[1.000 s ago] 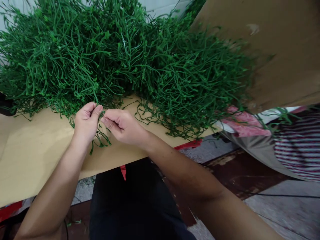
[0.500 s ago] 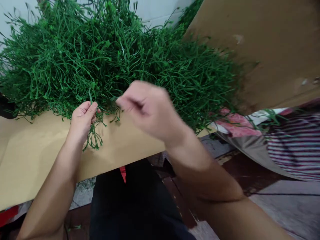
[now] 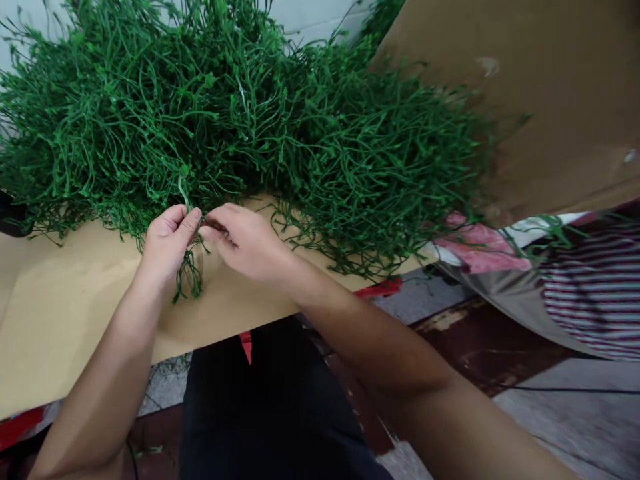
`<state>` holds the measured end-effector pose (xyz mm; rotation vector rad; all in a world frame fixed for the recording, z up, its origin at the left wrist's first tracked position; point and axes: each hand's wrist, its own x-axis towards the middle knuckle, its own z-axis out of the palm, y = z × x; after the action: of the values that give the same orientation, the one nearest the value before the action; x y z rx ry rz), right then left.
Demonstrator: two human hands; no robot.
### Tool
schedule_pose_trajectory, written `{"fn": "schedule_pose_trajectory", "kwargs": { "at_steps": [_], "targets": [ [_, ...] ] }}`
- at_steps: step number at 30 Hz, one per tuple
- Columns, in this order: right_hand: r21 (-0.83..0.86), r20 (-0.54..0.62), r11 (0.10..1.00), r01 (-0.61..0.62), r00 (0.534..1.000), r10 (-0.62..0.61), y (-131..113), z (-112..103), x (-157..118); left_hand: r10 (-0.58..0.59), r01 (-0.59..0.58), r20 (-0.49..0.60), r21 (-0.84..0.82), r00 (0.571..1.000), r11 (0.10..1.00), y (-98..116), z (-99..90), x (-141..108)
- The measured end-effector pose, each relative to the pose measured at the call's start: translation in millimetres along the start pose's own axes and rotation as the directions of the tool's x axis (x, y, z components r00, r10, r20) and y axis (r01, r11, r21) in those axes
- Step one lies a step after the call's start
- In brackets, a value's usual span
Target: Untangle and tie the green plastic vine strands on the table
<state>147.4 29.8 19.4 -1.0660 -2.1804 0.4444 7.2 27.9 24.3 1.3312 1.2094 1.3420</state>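
Observation:
Between the thumb and fingers of my left hand (image 3: 173,233) is pinched a small bunch of artificial green stems (image 3: 189,277); its tips hang below the hand, and a pale stalk sticks up above. My right hand (image 3: 245,241) is right beside it, thumb and index finger drawn together at the bunch's side. What sits between those right fingertips is too small to make out. Behind both hands lies a large heap of the same green plastic stems (image 3: 300,127).
A cardboard sheet (image 3: 65,293) covers the work surface under my hands. An upright brown cardboard panel (image 3: 550,100) borders the heap at right. Pink cloth (image 3: 493,250) and striped fabric (image 3: 595,293) lie at the right. My dark-clad legs (image 3: 260,413) are below the front edge.
My right hand has moved left and down from in front of the heap to beside my left hand. My left hand stays nearly in place, still pinching the bunch.

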Motion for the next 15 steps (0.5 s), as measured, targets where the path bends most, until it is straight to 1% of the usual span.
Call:
{"fn": "schedule_pose_trajectory", "kwargs": {
  "at_steps": [1, 3, 7, 12, 14, 15],
  "targets": [
    [0.008, 0.024, 1.0, -0.02, 1.0, 0.02, -4.9, 4.5, 1.7, 0.006, -0.006, 0.0, 0.001, 1.0, 1.0, -0.3, -0.7, 0.3],
    [0.025, 0.015, 0.999, -0.023, 1.0, 0.023, -8.2, 6.8, 4.5, 0.026, -0.026, -0.007, 0.011, 1.0, 1.0, -1.4, -2.5, 1.7],
    [0.133, -0.06, 0.99, 0.051, 0.997, -0.043, -6.5, 3.7, 4.6, 0.057, -0.056, -0.016, 0.052, 0.998, 0.997, -4.1, -5.3, 5.2],
    [0.22, -0.182, 0.976, 0.011, 0.983, 0.03, -12.0, 7.0, 2.4, 0.012, -0.012, 0.018, 0.018, 1.0, 1.0, -4.8, -3.1, 4.3],
    [0.243, -0.216, 0.97, 0.017, 0.976, 0.037, -12.0, 9.9, 3.1, 0.03, -0.03, 0.033, 0.01, 0.999, 1.0, -4.4, 0.3, 2.2],
    [0.249, -0.227, 0.968, 0.038, 0.974, 0.02, -11.1, 11.7, 3.1, 0.052, -0.052, 0.034, 0.013, 0.998, 0.999, -4.8, 1.9, 1.3]
  ]
}}
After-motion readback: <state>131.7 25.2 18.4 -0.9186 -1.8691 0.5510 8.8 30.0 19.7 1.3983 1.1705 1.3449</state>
